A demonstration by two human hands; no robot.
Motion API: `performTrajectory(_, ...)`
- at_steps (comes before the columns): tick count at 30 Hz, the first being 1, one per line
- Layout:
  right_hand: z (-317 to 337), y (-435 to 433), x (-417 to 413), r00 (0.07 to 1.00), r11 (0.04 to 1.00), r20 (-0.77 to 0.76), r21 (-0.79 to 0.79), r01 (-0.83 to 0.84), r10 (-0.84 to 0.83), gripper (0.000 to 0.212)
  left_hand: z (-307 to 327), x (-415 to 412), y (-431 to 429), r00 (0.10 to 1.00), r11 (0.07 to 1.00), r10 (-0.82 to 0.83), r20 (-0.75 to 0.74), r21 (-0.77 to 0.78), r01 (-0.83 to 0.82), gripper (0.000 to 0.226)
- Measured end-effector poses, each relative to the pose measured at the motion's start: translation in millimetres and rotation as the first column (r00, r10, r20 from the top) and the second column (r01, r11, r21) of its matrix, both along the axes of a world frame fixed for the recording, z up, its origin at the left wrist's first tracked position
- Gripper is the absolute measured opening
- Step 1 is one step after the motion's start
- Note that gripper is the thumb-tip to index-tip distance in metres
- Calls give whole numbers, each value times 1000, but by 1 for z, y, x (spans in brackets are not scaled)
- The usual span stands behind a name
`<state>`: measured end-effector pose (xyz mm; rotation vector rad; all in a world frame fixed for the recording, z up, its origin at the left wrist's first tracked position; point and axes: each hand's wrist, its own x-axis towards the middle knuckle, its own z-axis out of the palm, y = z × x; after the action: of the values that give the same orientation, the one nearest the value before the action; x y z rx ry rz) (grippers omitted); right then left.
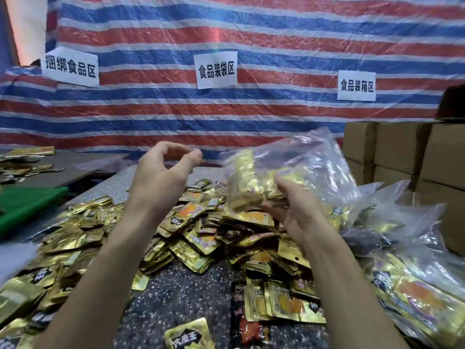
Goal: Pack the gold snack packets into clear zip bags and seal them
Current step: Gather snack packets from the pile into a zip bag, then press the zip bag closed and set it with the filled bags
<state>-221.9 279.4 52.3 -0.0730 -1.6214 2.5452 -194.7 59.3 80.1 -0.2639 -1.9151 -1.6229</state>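
Note:
A clear zip bag [289, 162] stuffed with gold snack packets is raised above the table, its loose mouth pointing up and to the right. My right hand [299, 212] grips it from below, fingers curled round its lower end. To the left of the bag, and apart from it, my left hand [161, 172] is lifted with thumb and fingers bent in a loose C, holding nothing. Under both hands a big heap of loose gold packets [196, 233] covers the speckled table [176, 293].
Filled clear bags [415, 306] lie at the right, with crumpled empty ones [402, 210] behind them. Brown cardboard boxes [402, 147] are stacked at the back right. A green sheet [27, 207] lies at the left. A striped tarp wall [251, 117] with paper signs closes the back.

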Motion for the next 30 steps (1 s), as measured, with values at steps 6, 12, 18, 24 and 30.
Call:
performTrajectory(6,-14,-8,-1,925,903,310,295,-311,218,60,-5,-5,6,999,988,-32,30,-151,36,10)
performTrajectory(12,-17,-34,0,881,673,288,569,-473,376,46,-13,-9,13,998,913,-3,70,-407,31,10)
performTrajectory(18,-21,-40,5,891,522,267,734,-434,367,33,-16,-6,10,993,866,32,114,-499,30,11)
performTrajectory(24,-13,-70,18,824,350,-105,929,-118,557,20,-45,11,3,991,804,126,38,-589,-79,8)
performTrajectory(30,-20,-81,23,802,218,-21,966,-138,597,28,-80,37,-64,883,641,467,37,-703,-310,22)
